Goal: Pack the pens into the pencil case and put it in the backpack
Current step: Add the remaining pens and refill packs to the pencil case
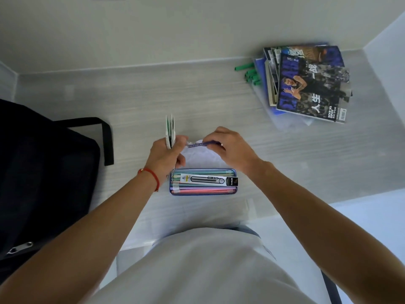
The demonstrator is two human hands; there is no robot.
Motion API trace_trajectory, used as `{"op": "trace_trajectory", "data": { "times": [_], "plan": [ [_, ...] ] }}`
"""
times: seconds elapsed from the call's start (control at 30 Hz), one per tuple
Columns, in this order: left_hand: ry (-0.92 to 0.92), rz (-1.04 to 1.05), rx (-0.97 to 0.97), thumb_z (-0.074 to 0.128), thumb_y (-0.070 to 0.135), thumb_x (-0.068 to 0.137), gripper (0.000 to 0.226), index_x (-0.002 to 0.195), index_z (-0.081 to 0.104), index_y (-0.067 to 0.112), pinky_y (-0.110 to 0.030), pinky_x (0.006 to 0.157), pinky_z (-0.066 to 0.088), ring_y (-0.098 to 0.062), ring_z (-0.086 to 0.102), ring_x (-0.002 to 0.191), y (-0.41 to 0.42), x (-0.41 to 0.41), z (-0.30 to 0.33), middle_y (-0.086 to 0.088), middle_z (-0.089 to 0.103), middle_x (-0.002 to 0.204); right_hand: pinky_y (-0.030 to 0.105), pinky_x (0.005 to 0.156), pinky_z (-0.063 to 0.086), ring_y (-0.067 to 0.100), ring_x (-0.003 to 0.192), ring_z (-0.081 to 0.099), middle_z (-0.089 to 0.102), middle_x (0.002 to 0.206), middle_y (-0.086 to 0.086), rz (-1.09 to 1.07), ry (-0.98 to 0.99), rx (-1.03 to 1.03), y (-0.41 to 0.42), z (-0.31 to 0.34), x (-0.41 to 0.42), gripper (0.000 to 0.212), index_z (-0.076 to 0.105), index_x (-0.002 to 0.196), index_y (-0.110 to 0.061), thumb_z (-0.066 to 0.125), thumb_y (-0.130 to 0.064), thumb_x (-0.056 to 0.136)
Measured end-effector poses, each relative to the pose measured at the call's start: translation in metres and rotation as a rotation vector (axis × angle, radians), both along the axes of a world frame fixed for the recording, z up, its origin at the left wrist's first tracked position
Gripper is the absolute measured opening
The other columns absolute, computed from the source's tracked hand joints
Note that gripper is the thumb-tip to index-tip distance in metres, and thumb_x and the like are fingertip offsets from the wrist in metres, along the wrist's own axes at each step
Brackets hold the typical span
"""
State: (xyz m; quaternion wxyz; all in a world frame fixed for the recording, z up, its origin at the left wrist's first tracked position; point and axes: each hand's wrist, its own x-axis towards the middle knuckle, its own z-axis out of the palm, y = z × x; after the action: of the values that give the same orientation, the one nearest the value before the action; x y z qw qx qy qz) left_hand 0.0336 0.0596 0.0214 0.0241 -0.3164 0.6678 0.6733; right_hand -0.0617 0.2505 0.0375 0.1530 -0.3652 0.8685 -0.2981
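1. Pencil case [203, 192]: blue-rimmed rectangular tray, open, flat on the pale wood-grain worktop [135, 95] just in front of the person's torso. Its lid [202, 155] appears tipped back behind it, pale inside face showing; partly hidden by both hands.
2. Contents: pens [206, 189] lying lengthwise, side by side. Mint-green barrels toward the far edge, pink ones toward the near edge. A packaged refill box [209, 180], white with a black end, lies on top of them, slightly slanted.
3. Left hand [167, 153]: closed around a bundle of flat pen packs [170, 130] held upright, their tops sticking up above the fist. White and green edges visible; blurred, count unclear. A red cord bracelet [151, 174] sits on that wrist.
4. Right hand [228, 148]: fingertips pinching one end of a slim purple pen [200, 144], held roughly level above the lid. The pen's other end meets the left hand's thumb and forefinger, so it spans the gap between both hands.
5. Backpack [43, 172]: dark, on the worktop's left side, well apart from the case. A strap [105, 137] loops toward the centre; a metal zip pull [20, 246] shows near the lower left.
6. Far right of worktop: an untidy stack of magazines [311, 84], with several green markers [249, 74] lying just beside its left edge, partly tucked under.
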Motion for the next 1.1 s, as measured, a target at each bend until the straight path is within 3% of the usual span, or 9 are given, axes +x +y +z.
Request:
{"op": "trace_trajectory", "data": {
  "times": [0.13, 0.33, 0.47, 0.6, 0.73, 0.8, 0.9, 1.1],
  "plan": [
    [-0.034, 0.016, -0.003, 0.066, 0.028, 0.089, 0.016, 0.090, 0.074, 0.014, -0.022, 0.045, 0.047, -0.016, 0.053, 0.046, 0.003, 0.016, -0.011, -0.006, 0.077, 0.077, 0.017, 0.079, 0.050, 0.008, 0.084, 0.066, 0.074, 0.097, -0.001, -0.100, -0.191, -0.049, 0.009, -0.006, 0.010, 0.016, 0.078, 0.105, -0.017, 0.072, -0.015, 0.091],
    [-0.069, 0.080, 0.042, 0.067, 0.022, 0.084, 0.014, 0.079, 0.072, 0.010, -0.022, 0.048, 0.049, -0.013, 0.056, 0.047, 0.009, 0.028, -0.015, -0.008, 0.076, 0.074, 0.005, 0.067, 0.043, -0.004, 0.074, 0.066, 0.072, 0.079, -0.025, -0.211, -0.302, -0.034, 0.024, -0.014, 0.021, 0.009, 0.079, 0.091, -0.035, 0.072, -0.037, 0.086],
    [-0.082, 0.002, -0.087, 0.066, 0.021, 0.081, 0.011, 0.074, 0.072, 0.015, -0.029, 0.052, 0.056, -0.014, 0.064, 0.053, 0.014, 0.036, -0.015, -0.006, 0.074, 0.069, 0.004, 0.071, 0.043, -0.006, 0.078, 0.067, 0.074, 0.085, -0.025, -0.219, -0.341, -0.016, 0.035, -0.023, 0.023, 0.012, 0.081, 0.094, -0.034, 0.071, -0.033, 0.088],
    [-0.120, -0.130, -0.343, 0.066, 0.027, 0.083, 0.013, 0.075, 0.066, 0.017, -0.022, 0.044, 0.053, -0.010, 0.064, 0.049, 0.020, 0.047, -0.020, -0.010, 0.069, 0.066, 0.008, 0.080, 0.047, -0.007, 0.087, 0.066, 0.072, 0.094, -0.020, -0.170, -0.301, 0.049, 0.047, -0.036, 0.037, 0.019, 0.079, 0.104, -0.028, 0.077, -0.028, 0.085],
    [-0.112, -0.243, -0.480, 0.067, 0.023, 0.087, 0.017, 0.075, 0.062, 0.013, -0.039, 0.055, 0.054, -0.031, 0.060, 0.060, 0.023, 0.050, -0.029, -0.014, 0.063, 0.069, 0.026, 0.080, 0.055, 0.010, 0.084, 0.067, 0.073, 0.097, -0.004, -0.111, -0.174, 0.050, 0.050, -0.049, 0.056, 0.019, 0.078, 0.106, -0.018, 0.076, -0.018, 0.087],
    [-0.090, -0.262, -0.540, 0.068, 0.021, 0.087, 0.015, 0.077, 0.062, 0.012, -0.034, 0.054, 0.050, -0.029, 0.058, 0.064, 0.025, 0.050, -0.033, -0.010, 0.060, 0.072, 0.029, 0.077, 0.056, 0.015, 0.082, 0.066, 0.073, 0.097, -0.001, -0.126, -0.105, 0.030, 0.050, -0.054, 0.060, 0.019, 0.077, 0.106, -0.015, 0.076, -0.016, 0.088],
    [-0.049, -0.294, -0.670, 0.069, 0.022, 0.087, 0.016, 0.077, 0.061, 0.013, -0.014, 0.054, 0.033, -0.020, 0.051, 0.068, 0.026, 0.050, -0.036, -0.002, 0.052, 0.078, 0.031, 0.078, 0.056, 0.020, 0.087, 0.066, 0.074, 0.098, 0.001, -0.149, -0.006, 0.019, 0.050, -0.057, 0.061, 0.016, 0.078, 0.103, -0.013, 0.076, -0.014, 0.088],
    [-0.015, -0.310, -0.744, 0.072, 0.016, 0.086, 0.010, 0.090, 0.067, 0.007, -0.020, 0.062, 0.035, -0.019, 0.050, 0.070, 0.022, 0.055, -0.042, 0.000, 0.051, 0.084, 0.032, 0.081, 0.055, 0.025, 0.091, 0.064, 0.073, 0.098, 0.006, -0.159, 0.090, 0.034, 0.053, -0.062, 0.059, 0.015, 0.077, 0.101, -0.008, 0.076, -0.007, 0.086]
  ]
}}
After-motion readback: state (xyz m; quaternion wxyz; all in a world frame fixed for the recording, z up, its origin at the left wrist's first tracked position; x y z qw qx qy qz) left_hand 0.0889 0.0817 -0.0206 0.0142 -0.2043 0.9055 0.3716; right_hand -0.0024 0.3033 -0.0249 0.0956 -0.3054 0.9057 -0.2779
